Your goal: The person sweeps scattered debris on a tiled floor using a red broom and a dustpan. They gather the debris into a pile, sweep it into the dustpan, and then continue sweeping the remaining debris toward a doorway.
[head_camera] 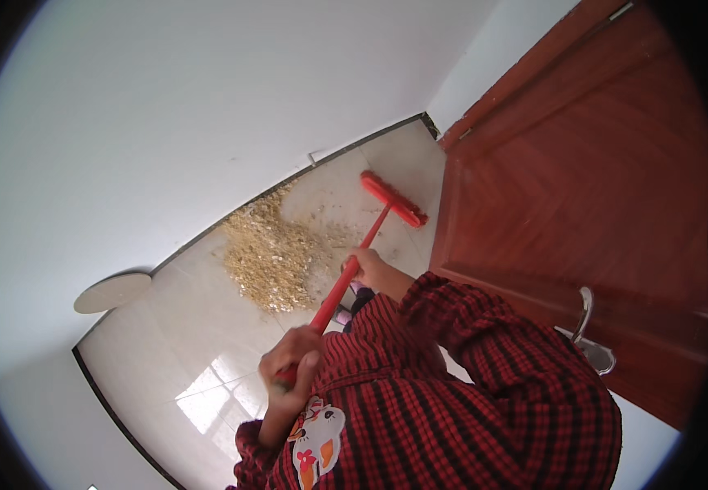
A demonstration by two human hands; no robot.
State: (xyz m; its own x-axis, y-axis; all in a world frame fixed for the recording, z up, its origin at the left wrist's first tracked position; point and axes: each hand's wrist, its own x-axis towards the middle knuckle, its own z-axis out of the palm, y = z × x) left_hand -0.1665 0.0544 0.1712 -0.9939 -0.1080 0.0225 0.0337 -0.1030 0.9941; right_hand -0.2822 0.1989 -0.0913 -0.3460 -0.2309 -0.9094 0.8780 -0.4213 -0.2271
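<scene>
A red push broom [369,234] slants across the view, its wide bristled head [393,199] low over the tiled floor near the wooden door; whether the bristles touch the tiles is hard to tell. My left hand [292,361] wraps around the top end of the handle, close to my body. Farther down the same handle, my right hand [371,269] grips it with curled fingers. Left of the broom, a heap of loose yellowish-tan litter [271,254], like shavings or chaff, spreads from the wall's base. Thinner scraps lie scattered between the heap and the broom head.
A reddish-brown wooden door [574,165] with a metal lever handle [585,312] stands at my right. A pale round board [112,293] leans against the white wall [164,122]. A small metal doorstop [311,159] sits by the dark skirting. My feet [343,315] are beside the heap.
</scene>
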